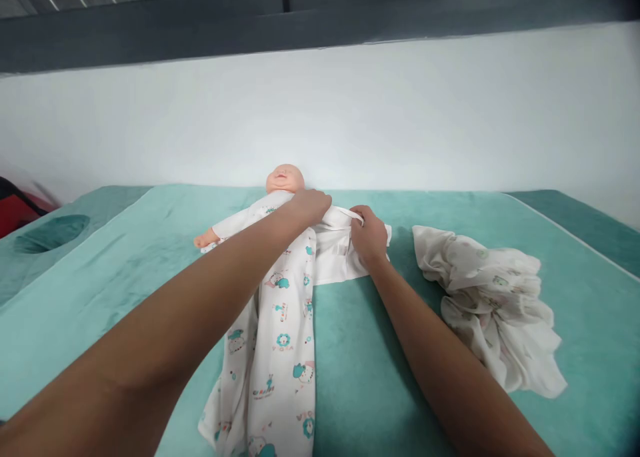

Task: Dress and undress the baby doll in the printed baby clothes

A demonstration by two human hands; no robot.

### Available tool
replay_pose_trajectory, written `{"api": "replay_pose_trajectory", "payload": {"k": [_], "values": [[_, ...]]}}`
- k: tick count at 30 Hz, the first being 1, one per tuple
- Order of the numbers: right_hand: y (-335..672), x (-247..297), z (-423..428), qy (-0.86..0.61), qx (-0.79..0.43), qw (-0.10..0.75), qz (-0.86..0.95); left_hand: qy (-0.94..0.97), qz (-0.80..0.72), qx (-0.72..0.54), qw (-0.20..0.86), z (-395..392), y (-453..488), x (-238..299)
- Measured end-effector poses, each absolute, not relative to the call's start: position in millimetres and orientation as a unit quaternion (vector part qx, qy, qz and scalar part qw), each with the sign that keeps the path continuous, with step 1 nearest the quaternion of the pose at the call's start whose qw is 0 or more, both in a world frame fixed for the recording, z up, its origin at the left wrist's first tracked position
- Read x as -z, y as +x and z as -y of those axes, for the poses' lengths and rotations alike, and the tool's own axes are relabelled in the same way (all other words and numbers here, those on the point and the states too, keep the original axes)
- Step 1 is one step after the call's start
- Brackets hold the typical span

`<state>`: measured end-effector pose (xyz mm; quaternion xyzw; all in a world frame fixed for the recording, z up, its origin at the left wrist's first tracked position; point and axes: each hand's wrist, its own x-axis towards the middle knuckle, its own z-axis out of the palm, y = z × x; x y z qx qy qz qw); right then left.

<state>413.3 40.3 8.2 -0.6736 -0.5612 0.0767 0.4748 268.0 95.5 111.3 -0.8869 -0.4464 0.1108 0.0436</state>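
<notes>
A baby doll [285, 178] lies on its back, head toward the wall, on a green padded surface. White baby clothes [285, 337] with teal animal prints cover its body, and the long legs of the outfit stretch toward me. One doll hand pokes out of the sleeve on the left. My left hand [315, 205] is closed on the white fabric by the doll's shoulder on the right. With fingers pinched, my right hand [369, 235] grips the edge of the white sleeve [340, 217] laid out to the right. The doll's other arm is hidden.
A crumpled white printed cloth [495, 303] lies on the right of the green padded surface [360, 377]. The pad has a round hollow [53, 233] at far left, near a red and black object [17, 207]. A white wall [320, 117] rises behind.
</notes>
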Motion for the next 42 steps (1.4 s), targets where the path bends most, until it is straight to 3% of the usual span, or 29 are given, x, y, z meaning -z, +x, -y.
{"api": "replay_pose_trajectory", "payload": {"k": [8,23,32,36,39,42], "values": [[430,-6,-49,-0.623,-0.196,0.627,0.424,-0.873,0.472,-0.106,0.058,-90,236,-134],[434,1,-59,-0.525,-0.3,0.738,0.3,-0.892,0.449,-0.053,0.021,-91,233,-126],[453,-1,-55,-0.47,-0.388,0.739,0.288,-0.876,0.479,-0.021,-0.042,-89,276,-93],[459,-3,-55,-0.478,-0.352,0.757,0.275,-0.865,0.495,0.065,-0.053,-74,233,-101],[445,-9,-46,-0.509,-0.25,0.758,0.321,-0.803,0.533,0.249,-0.095,-54,177,-91],[409,-16,-30,-0.544,-0.141,0.651,0.511,-0.697,0.551,0.411,-0.206,-32,127,-63]]}}
